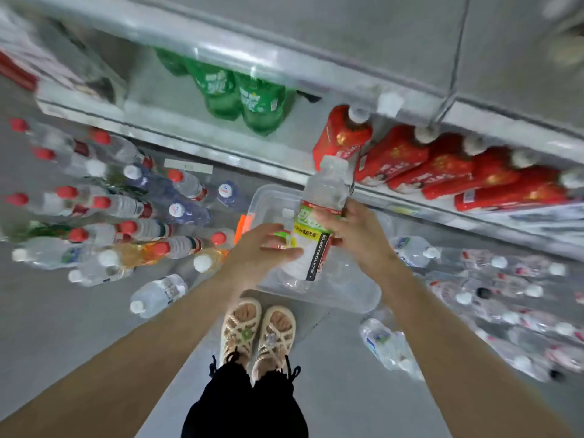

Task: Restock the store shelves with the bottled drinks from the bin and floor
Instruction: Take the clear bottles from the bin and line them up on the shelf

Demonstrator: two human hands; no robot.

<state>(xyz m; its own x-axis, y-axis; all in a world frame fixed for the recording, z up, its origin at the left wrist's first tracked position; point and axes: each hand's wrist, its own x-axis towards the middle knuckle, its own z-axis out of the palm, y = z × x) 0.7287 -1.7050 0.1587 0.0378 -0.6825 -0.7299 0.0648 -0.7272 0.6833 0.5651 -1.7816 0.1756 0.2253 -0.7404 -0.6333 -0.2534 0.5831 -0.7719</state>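
Note:
I hold a clear electrolyte drink bottle [322, 197] with a white cap and green-and-white label over the clear plastic bin [268, 197]. My right hand [354, 230] grips the bottle at its label. My left hand [264, 251] has its fingers on the lower part of the bottle, thumb hidden beneath. More bottles seem to lie in the bin, blurred. Green soda bottles [240, 96] stand on the low shelf, and red-labelled bottles [442, 165] fill the shelf [196, 150] to the right.
Many red-capped and white-capped water bottles [104, 203] stand on the floor to the left. Packs of clear bottles [512, 298] lie on the floor at right. A loose bottle [158, 295] lies near my left arm. My sandalled feet [257, 330] stand just behind the bin.

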